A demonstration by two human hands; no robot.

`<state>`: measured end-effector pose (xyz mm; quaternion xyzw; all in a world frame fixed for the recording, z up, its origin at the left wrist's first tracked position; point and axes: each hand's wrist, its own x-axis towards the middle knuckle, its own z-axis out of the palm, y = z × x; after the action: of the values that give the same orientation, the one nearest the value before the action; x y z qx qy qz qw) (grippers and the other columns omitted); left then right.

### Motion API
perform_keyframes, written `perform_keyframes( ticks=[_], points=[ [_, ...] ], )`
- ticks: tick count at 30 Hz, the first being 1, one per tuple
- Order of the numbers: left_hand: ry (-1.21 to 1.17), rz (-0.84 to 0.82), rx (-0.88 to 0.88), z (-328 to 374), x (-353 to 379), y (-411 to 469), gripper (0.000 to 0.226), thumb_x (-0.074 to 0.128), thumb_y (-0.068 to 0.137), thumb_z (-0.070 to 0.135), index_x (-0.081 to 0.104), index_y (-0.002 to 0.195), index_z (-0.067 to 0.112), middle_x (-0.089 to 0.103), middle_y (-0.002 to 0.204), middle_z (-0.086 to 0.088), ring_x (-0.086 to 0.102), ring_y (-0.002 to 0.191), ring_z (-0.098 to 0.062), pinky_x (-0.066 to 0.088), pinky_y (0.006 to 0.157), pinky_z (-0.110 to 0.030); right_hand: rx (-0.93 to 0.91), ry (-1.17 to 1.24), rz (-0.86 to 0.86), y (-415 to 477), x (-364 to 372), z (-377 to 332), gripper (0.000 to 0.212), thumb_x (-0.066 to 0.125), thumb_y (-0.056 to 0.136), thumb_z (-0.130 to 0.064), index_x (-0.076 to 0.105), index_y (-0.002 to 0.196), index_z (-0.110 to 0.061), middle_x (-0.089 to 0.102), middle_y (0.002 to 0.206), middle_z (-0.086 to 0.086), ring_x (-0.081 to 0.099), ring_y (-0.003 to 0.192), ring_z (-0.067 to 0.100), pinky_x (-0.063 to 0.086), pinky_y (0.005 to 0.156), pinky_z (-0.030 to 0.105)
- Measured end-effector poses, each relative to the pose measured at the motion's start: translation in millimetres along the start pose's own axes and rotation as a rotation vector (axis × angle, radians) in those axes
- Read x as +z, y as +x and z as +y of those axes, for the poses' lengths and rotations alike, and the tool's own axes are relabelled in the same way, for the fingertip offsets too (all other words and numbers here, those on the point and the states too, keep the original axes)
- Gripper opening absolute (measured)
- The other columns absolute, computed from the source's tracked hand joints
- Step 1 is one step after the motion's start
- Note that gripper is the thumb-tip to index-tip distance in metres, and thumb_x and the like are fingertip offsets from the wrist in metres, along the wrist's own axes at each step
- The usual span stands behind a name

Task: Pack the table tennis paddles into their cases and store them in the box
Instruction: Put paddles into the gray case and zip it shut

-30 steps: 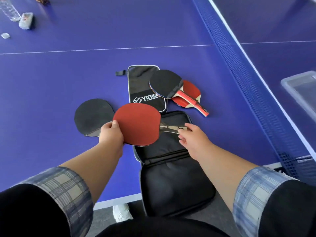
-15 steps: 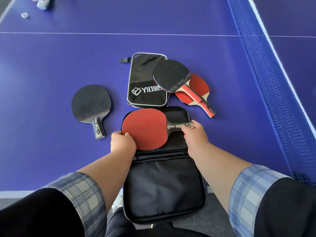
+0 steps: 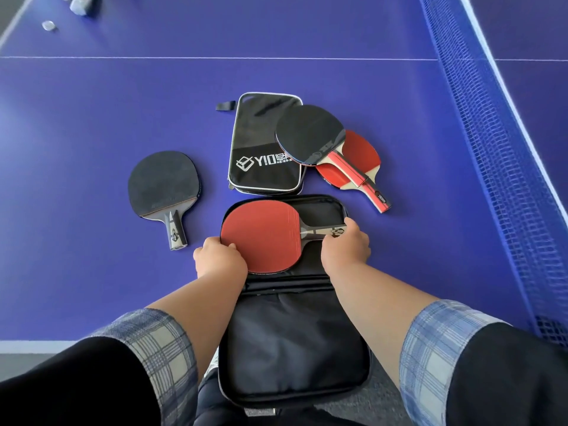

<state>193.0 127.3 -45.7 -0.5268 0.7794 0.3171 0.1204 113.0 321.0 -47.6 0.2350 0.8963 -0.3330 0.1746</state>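
Note:
A red-faced paddle (image 3: 261, 233) lies inside the far half of an unzipped black case (image 3: 295, 342) that hangs open over the table's near edge. My left hand (image 3: 219, 261) grips the blade's near-left rim. My right hand (image 3: 345, 245) holds its dark handle at the case's right side. A black-faced paddle (image 3: 164, 182) lies flat to the left. A second, closed black case (image 3: 264, 142) with white lettering sits just beyond. Across its right edge lies a black-faced paddle (image 3: 309, 133) with a red handle, stacked on a red-faced paddle (image 3: 359, 155).
All of this rests on a purple table tennis table (image 3: 92, 118). The blue net (image 3: 498, 142) runs along the right. A small white cap (image 3: 48, 25) and a pale object (image 3: 78, 6) sit at the far left corner. Grey floor shows below the table edge.
Both hands carried the red-faced paddle from above the table down into the open case. The black-faced paddle on the left, hidden partly before, now lies fully exposed.

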Motion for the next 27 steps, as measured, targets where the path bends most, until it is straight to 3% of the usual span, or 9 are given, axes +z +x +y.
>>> perform_keyframes(
  ticks=[7, 11, 13, 17, 22, 25, 27],
  points=[
    [-0.007, -0.043, -0.02, 6.1, -6.9, -2.5, 0.043, 0.06, 0.094, 0.021, 0.049, 0.135, 0.013, 0.045, 0.133, -0.016, 0.06, 0.104, -0.037, 0.049, 0.094, -0.047, -0.068, -0.12, -0.085, 1.0, -12.6, 2.5, 0.064, 0.061, 0.093, -0.013, 0.036, 0.151, -0.022, 0.036, 0.148, 0.008, 0.051, 0.123, 0.035, 0.048, 0.097, 0.042],
    [0.019, -0.078, 0.109, 5.0, -18.5, -18.4, 0.053, 0.056, 0.093, 0.024, 0.041, 0.143, 0.017, 0.043, 0.135, -0.013, 0.059, 0.087, -0.031, 0.051, 0.075, -0.043, -0.119, -0.136, -0.138, -10.0, -32.7, 8.3, 0.07, 0.054, 0.092, -0.007, 0.027, 0.154, -0.021, 0.034, 0.147, 0.008, 0.058, 0.11, 0.035, 0.056, 0.088, 0.047],
    [0.034, -0.106, 0.181, 4.5, -26.4, -28.3, 0.057, 0.054, 0.093, 0.024, 0.036, 0.146, 0.02, 0.038, 0.139, -0.011, 0.06, 0.086, -0.031, 0.054, 0.073, -0.042, -0.11, -0.112, -0.144, -20.0, -45.6, 12.9, 0.067, 0.054, 0.093, -0.01, 0.028, 0.154, -0.022, 0.035, 0.149, 0.008, 0.058, 0.112, 0.034, 0.057, 0.087, 0.047],
    [0.059, -0.172, 0.324, 13.3, -43.5, -35.4, 0.059, 0.053, 0.09, 0.022, 0.036, 0.146, 0.025, 0.035, 0.142, -0.006, 0.062, 0.085, -0.029, 0.056, 0.071, -0.041, -0.075, -0.059, -0.127, -35.7, -68.2, 20.8, 0.06, 0.055, 0.094, -0.019, 0.036, 0.151, -0.021, 0.042, 0.146, 0.007, 0.059, 0.102, 0.028, 0.049, 0.062, 0.029],
    [0.158, -0.27, 0.537, 46.4, -58.3, -29.0, 0.053, 0.053, 0.091, 0.026, 0.042, 0.143, 0.03, 0.047, 0.14, 0.0, 0.056, 0.072, -0.013, 0.04, 0.054, -0.026, -0.039, -0.058, -0.091, -42.4, -91.2, 7.8, 0.055, 0.054, 0.096, -0.031, 0.042, 0.148, -0.019, 0.044, 0.15, 0.005, 0.055, 0.122, 0.028, 0.044, 0.082, 0.03],
    [0.115, -0.34, 0.625, 65.9, -55.5, -26.3, 0.048, 0.051, 0.094, 0.027, 0.045, 0.141, 0.03, 0.054, 0.137, 0.005, 0.061, 0.097, -0.018, 0.049, 0.079, -0.03, -0.104, -0.085, -0.061, -31.9, -95.3, -12.5, 0.05, 0.055, 0.096, -0.034, 0.047, 0.144, -0.019, 0.052, 0.142, 0.004, 0.055, 0.123, 0.026, 0.042, 0.086, 0.03],
    [0.055, -0.379, 0.636, 79.1, -45.3, -23.8, 0.045, 0.05, 0.096, 0.025, 0.048, 0.14, 0.029, 0.056, 0.138, 0.006, 0.057, 0.117, -0.02, 0.044, 0.094, -0.029, -0.156, -0.085, -0.056, -18.1, -92.0, -26.9, 0.048, 0.057, 0.096, -0.033, 0.05, 0.141, -0.019, 0.054, 0.139, 0.003, 0.055, 0.122, 0.024, 0.045, 0.091, 0.032]
  ],
)
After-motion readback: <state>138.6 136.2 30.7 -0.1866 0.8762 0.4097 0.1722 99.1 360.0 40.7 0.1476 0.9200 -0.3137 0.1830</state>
